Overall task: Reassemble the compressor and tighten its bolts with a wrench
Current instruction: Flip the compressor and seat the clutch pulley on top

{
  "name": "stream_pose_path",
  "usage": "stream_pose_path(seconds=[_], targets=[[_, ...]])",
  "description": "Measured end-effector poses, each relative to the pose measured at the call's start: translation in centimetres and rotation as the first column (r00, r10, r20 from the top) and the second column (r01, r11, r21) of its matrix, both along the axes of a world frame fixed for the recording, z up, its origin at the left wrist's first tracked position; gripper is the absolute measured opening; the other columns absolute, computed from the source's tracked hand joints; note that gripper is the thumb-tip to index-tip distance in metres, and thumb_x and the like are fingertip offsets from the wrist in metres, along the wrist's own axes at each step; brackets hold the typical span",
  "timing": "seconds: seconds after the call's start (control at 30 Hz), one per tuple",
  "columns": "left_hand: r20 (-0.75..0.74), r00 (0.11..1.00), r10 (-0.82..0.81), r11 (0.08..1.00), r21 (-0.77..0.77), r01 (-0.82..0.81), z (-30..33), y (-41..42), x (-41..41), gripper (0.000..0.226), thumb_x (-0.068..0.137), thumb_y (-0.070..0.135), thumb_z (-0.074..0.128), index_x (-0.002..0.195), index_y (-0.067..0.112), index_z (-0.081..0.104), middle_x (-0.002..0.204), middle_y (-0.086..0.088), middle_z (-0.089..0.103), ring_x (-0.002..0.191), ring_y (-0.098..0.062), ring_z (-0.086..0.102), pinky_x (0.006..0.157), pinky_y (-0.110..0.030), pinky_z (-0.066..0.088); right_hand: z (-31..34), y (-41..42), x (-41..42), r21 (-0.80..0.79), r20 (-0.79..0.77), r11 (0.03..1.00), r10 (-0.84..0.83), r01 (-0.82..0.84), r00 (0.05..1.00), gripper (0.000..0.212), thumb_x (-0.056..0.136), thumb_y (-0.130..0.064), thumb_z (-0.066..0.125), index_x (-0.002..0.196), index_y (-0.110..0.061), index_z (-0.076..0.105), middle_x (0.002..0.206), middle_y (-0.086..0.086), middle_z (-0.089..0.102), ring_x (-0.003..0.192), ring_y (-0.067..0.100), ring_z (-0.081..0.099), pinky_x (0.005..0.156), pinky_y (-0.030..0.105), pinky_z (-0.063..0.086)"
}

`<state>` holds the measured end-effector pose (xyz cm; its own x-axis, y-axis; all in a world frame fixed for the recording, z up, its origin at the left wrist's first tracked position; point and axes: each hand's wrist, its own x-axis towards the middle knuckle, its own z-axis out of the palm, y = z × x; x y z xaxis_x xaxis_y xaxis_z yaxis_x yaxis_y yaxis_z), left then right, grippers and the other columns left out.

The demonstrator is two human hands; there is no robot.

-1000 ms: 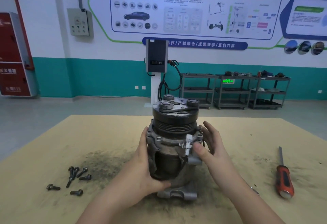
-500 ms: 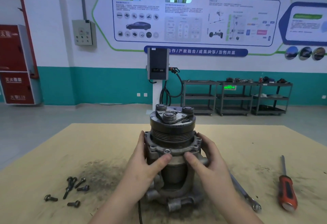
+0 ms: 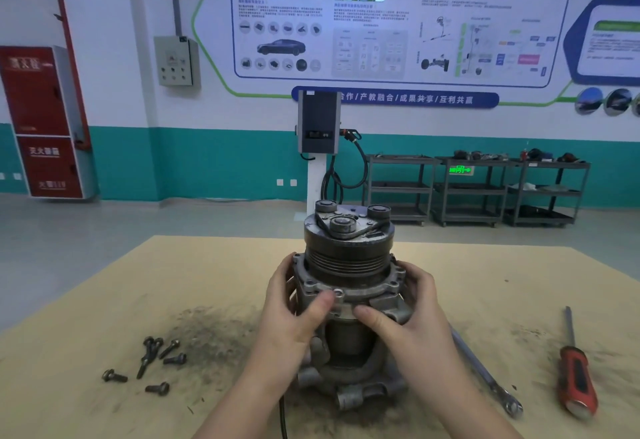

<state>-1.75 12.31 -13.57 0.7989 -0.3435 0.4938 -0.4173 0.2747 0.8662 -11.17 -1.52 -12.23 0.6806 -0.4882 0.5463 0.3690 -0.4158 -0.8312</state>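
Compressor [image 3: 348, 286] stands upright at table centre, long axis vertical, pulley end up, mounting lugs down on the board.

Left hand [image 3: 294, 314] grips the flange from 9 o'clock: fingers curled round the far side, thumb pressed on the front rim beside an empty bolt hole. Right hand [image 3: 412, 310] grips from 3 o'clock, fingers wrapped behind the flange, thumb laid under the front rim. Both hands hold the upper housing; judged step: seating or turning it so the holes line up with the lower body.

Bolts [image 3: 152, 360] lie loose in a scatter at about 8 o'clock from the compressor, well apart from it; left hand is nearer. Wrench [image 3: 485, 372] lies at about 4 o'clock, its shaft running diagonally away toward 5, near the right forearm; right hand is nearer. Screwdriver [image 3: 576, 379] lies further out at 4 o'clock.

No bolt appears fitted in the visible front hole.
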Motion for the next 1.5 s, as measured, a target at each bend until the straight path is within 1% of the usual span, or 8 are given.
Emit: stream_pose_path(seconds=[0.4, 0.63, 0.8, 0.93, 1.07, 1.27, 1.37, 1.5], targets=[[0.070, 0.990, 0.126, 0.990, -0.074, -0.120, -0.6, 0.4, -0.5, 0.060, 0.068, 0.064, 0.068, 0.122, 0.041, 0.052, 0.114, 0.030, 0.058, 0.117, 0.008, 0.054, 0.089, -0.006, 0.044, -0.9, -2.0, 0.8, 0.256, 0.108, 0.948, 0.164, -0.187, 0.980, 0.034, 0.085, -0.036, 0.063, 0.118, -0.025, 0.062, 0.120, -0.002, 0.069, 0.116, 0.019, 0.062, 0.102, 0.050, 0.047], [0.105, 0.940, 0.324, 0.946, -0.066, -0.319, -0.8, -2.6, -1.9, 0.081, 0.066, 0.077, 0.064, 0.131, 0.035, 0.040, 0.116, 0.026, 0.039, 0.119, 0.012, 0.044, 0.095, -0.002, 0.036, 1.2, -2.6, 1.8, 0.363, -0.036, 0.925, 0.137, -0.115, 0.990, 0.029, 0.093, -0.030, 0.054, 0.121, -0.029, 0.062, 0.126, 0.002, 0.065, 0.118, 0.021, 0.060, 0.101, 0.049, 0.047], [0.108, 0.868, 0.484, 0.875, -0.053, -0.481, -0.6, -6.0, -2.4, 0.090, 0.071, 0.059, 0.069, 0.140, 0.011, 0.034, 0.126, 0.004, 0.030, 0.122, -0.010, 0.038, 0.101, -0.011, 0.030, 3.4, -3.5, -1.8, 0.093, -0.407, 0.990, -0.062, 0.109, 0.911, 0.050, 0.084, -0.038, 0.071, 0.130, -0.024, 0.056, 0.127, 0.001, 0.061, 0.112, 0.013, 0.060, 0.100, 0.040, 0.048], [0.120, 0.807, 0.578, 0.813, -0.004, -0.582, 0.0, -8.0, -3.0, 0.090, 0.071, 0.040, 0.081, 0.134, -0.005, 0.036, 0.132, -0.017, 0.033, 0.124, -0.021, 0.028, 0.107, -0.025, 0.024, 3.9, -0.9, -5.6, -0.372, -0.723, 0.911, -0.166, -0.176, 0.671, 0.032, 0.062, -0.055, 0.080, 0.077, -0.037, 0.059, 0.069, -0.020, 0.063, 0.062, -0.013, 0.054, 0.056, 0.006, 0.041], [0.185, 0.818, 0.544, 0.837, -0.062, -0.543, 0.1, -6.4, -1.9, 0.079, 0.072, 0.065, 0.057, 0.120, 0.006, 0.036, 0.126, -0.007, 0.027, 0.120, -0.012, 0.025, 0.110, -0.027, 0.022, 1.6, 1.3, -5.0, -0.516, -0.787, 0.805, -0.312, -0.291, 0.532, 0.015, 0.077, -0.045, 0.068, 0.069, -0.045, 0.056, 0.075, -0.019, 0.054, 0.079, -0.005, 0.051, 0.048, 0.004, 0.026], [-0.038, 0.970, 0.239, 0.966, 0.110, -0.234, 3.9, -3.3, 3.5, 0.048, 0.098, 0.057, 0.034, 0.126, 0.019, 0.046, 0.123, 0.007, 0.048, 0.108, -0.004, 0.048, 0.081, -0.005, 0.031, 2.1, -1.5, -4.2, -0.679, -0.674, 0.715, -0.521, -0.164, 0.523, 0.018, 0.086, -0.024, 0.051, 0.096, -0.026, 0.066, 0.091, -0.001, 0.063, 0.099, 0.021, 0.067, 0.075, 0.025, 0.046], [-0.027, 0.999, 0.019, 0.966, 0.257, -0.011, 4.0, -2.7, 4.2, 0.077, 0.074, 0.076, 0.039, 0.129, 0.023, 0.054, 0.123, 0.011, 0.061, 0.108, 0.002, 0.056, 0.078, -0.008, 0.037, 2.0, -1.3, -4.0, -0.550, -0.743, 0.809, -0.358, -0.210, 0.565, 0.009, 0.081, -0.040, 0.063, 0.082, -0.031, 0.063, 0.072, -0.014, 0.058, 0.107, 0.011, 0.063, 0.093, 0.030, 0.042], [0.021, 0.997, 0.069, 0.950, 0.304, -0.072, 3.7, -1.9, 3.5, 0.059, 0.063, 0.083, 0.047, 0.109, 0.048, 0.057, 0.106, 0.032, 0.063, 0.106, 0.014, 0.054, 0.077, -0.002, 0.039, 0.8, -0.9, -2.8, -0.616, -0.749, 0.729, -0.425, -0.299, 0.508, 0.021, 0.086, -0.028, 0.058, 0.102, -0.035, 0.069, 0.087, -0.015, 0.057, 0.112, 0.008, 0.058, 0.108, 0.032, 0.031]])
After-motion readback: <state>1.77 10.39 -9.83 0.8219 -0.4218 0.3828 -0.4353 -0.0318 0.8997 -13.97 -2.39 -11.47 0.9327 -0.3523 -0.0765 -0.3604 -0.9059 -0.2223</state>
